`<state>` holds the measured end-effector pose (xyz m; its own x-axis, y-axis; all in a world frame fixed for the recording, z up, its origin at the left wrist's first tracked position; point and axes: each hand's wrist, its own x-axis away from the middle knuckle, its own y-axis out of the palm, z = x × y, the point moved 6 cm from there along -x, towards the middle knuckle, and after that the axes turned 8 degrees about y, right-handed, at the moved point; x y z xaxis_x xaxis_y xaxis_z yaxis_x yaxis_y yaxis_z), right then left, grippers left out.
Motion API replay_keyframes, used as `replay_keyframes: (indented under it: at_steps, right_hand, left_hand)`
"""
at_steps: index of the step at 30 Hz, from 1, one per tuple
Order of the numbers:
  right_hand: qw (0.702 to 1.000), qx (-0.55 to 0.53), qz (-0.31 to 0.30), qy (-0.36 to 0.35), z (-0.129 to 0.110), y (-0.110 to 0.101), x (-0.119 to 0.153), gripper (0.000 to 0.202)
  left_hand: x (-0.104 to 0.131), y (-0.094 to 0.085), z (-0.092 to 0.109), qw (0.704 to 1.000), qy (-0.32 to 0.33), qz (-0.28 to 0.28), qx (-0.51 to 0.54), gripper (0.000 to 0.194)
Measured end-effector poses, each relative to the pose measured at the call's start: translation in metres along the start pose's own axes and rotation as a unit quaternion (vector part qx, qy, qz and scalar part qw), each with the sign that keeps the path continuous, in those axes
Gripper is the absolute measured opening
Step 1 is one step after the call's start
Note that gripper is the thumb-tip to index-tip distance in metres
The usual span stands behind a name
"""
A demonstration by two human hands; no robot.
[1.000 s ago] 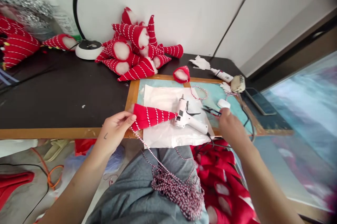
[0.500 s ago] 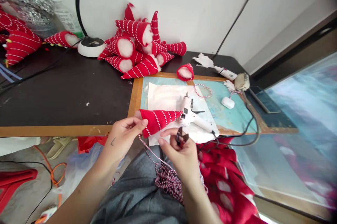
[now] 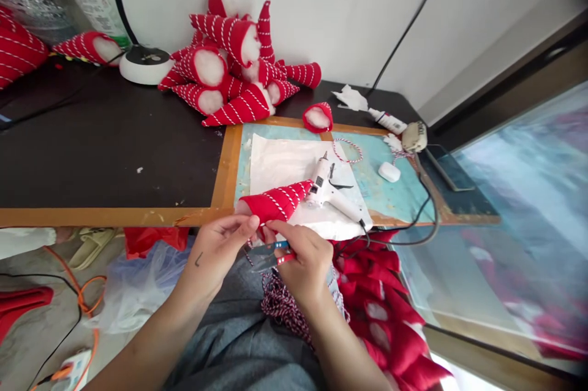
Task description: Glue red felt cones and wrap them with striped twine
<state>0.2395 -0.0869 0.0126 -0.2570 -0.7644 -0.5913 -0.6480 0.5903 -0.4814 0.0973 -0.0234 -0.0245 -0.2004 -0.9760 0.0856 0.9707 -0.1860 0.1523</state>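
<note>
At a dark table (image 3: 174, 158), left fingers (image 3: 250, 225) are pinching a red cone (image 3: 278, 201) while right fingers (image 3: 285, 241) are gripping snips (image 3: 275, 254).

Room left of the cone (image 3: 278, 201) (glue gun (image 3: 329, 193) at tip)
</note>
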Motion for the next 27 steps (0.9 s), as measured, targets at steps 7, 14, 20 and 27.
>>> replay_keyframes:
  at_steps: [7, 14, 20, 27]
  right_hand:
    - [1.0, -0.025, -0.01, -0.004, 0.009, 0.003, -0.008, 0.008]
    - [0.998, -0.05, -0.022, 0.041, 0.011, 0.002, -0.007, 0.009]
    - [0.997, -0.053, -0.013, 0.055, 0.013, 0.003, -0.005, 0.009]
    - [0.977, -0.132, -0.116, 0.122, 0.004, -0.005, 0.013, 0.041]
  left_hand:
    - [0.01, -0.021, -0.006, 0.993, 0.06, -0.042, -0.093, 0.024]
    - [0.019, -0.037, 0.011, 0.95, 0.182, 0.016, -0.254, 0.011]
    - [0.028, -0.03, 0.035, 0.858, 0.37, 0.021, -0.356, 0.011]
    - [0.026, -0.034, 0.043, 0.836, 0.39, 0.032, -0.385, 0.006]
